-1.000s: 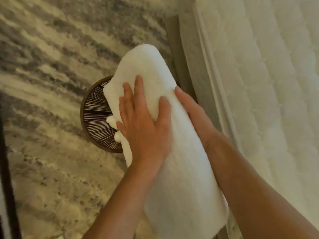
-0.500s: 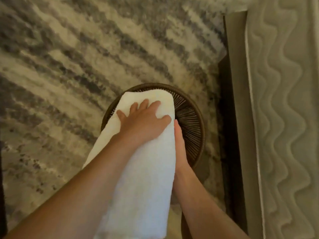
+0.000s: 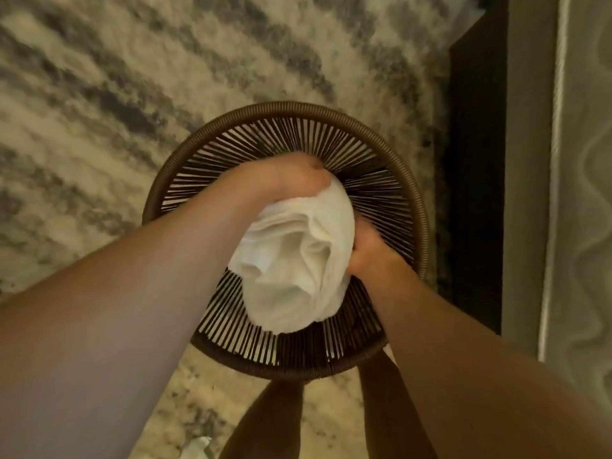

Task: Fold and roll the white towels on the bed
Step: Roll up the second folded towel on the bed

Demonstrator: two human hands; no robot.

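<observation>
our left hand (image 3: 284, 182) curls over the far side of the rolled white towel (image 3: 298, 270), and our right hand (image 3: 369, 251) clasps its right side. the towel stands on end inside the round brown wicker basket (image 3: 288, 107), which sits on the grey-and-cream rug (image 3: 132, 94) beside the bed (image 3: 583, 160).

Towel (image 3: 298, 270) plain white, creamier in the folds. Basket (image 3: 281, 106) dark brown, thin slats fanning out radially under a corded brown rim; rug (image 3: 132, 77) cream with smeared grey streaks. Mattress (image 3: 589, 193) off-white with wavy quilt stitching, near-black strip (image 3: 473, 193) alongside.
</observation>
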